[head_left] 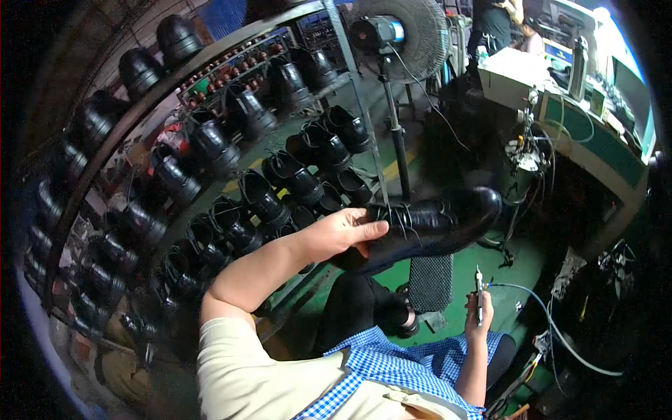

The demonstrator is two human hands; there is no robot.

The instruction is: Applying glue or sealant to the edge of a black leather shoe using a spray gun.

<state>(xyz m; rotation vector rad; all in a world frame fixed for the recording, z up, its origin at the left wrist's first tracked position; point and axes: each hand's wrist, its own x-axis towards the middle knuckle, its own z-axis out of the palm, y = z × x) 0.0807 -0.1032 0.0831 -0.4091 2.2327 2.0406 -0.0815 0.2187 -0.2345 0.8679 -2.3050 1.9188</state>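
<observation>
A shiny black leather lace-up shoe (448, 218) is held up in front of me, its toe toward the right and its laces hanging loose. My left hand (348, 234) grips it near the ankle opening, with the thumb on the near side. Lower and to the right, my right hand (479, 308) is closed around a slim metal air tool (479, 287). The tool's thin tip points upward, and a light blue hose (539, 301) runs from its side. Shoe and tool are well apart.
At the left stands a metal rack (210, 52) with several tiers of black shoes (262, 196). A pedestal fan (399, 42) is behind the shoe. Hoses and metal fittings (525, 150) hang by a workbench (595, 133) at right. Another person (493, 24) stands beyond.
</observation>
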